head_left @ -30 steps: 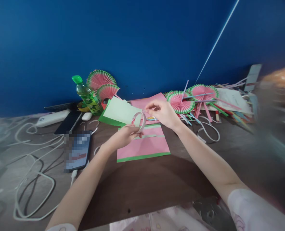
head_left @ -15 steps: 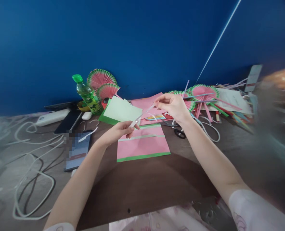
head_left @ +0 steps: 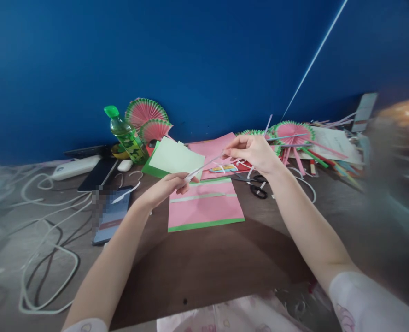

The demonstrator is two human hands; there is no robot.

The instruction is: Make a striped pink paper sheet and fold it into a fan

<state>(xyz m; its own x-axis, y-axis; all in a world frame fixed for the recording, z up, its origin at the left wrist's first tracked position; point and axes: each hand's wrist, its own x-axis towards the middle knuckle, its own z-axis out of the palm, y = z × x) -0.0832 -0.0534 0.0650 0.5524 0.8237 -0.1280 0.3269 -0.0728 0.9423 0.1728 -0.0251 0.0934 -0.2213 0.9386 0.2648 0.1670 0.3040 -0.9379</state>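
Between my two hands a thin white strip [head_left: 207, 163], which looks like tape, runs on a slant above the desk. My left hand [head_left: 172, 184] is closed on its lower end. The strip's upper end is pinched between the thumb and fingertips of my right hand [head_left: 248, 150]. Beneath the hands lies a sheet of pink paper [head_left: 204, 213] with green along its top and bottom edges and pale strips across it. Pale green paper [head_left: 175, 157] lies behind my left hand, on top of darker green paper.
Black-handled scissors [head_left: 259, 190] lie below my right wrist. Pink-and-green pleated paper fans [head_left: 145, 114] stand at the back, beside a green-capped bottle [head_left: 125, 136]. A phone [head_left: 113, 216] and looped white cables [head_left: 49, 312] are at left. Coloured strips [head_left: 344, 173] lie at right.
My hands have moved slightly apart, the left one leftward and the right one rightward. A longer, straighter length of the strip now shows between them. The pink sheet has stayed in place.
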